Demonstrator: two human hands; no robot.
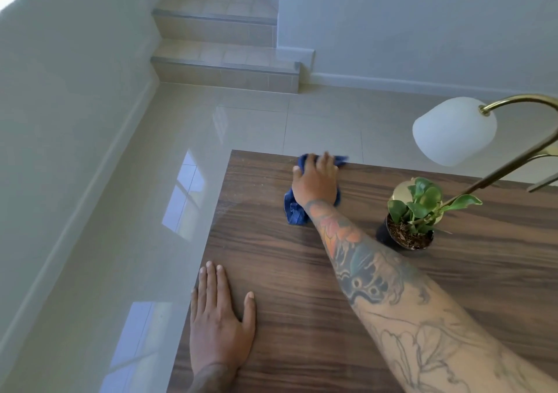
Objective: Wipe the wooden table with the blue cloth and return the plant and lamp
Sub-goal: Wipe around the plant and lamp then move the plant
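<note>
A dark wooden table [271,272] fills the lower right. My right hand [317,181] presses a crumpled blue cloth [294,211] flat near the table's far edge, fingers over the cloth. My left hand [220,314] lies flat, palm down, on the table's left edge, holding nothing. To the right of the cloth stands a small green plant [418,205] in a black pot. Behind it is a lamp with a white shade [453,130] on a curved brass arm [513,163]; its round brass base shows behind the leaves.
Glossy beige floor tiles [211,127] lie left of and beyond the table. Two tiled steps [223,72] rise at the back. White walls stand on the left and at the back right.
</note>
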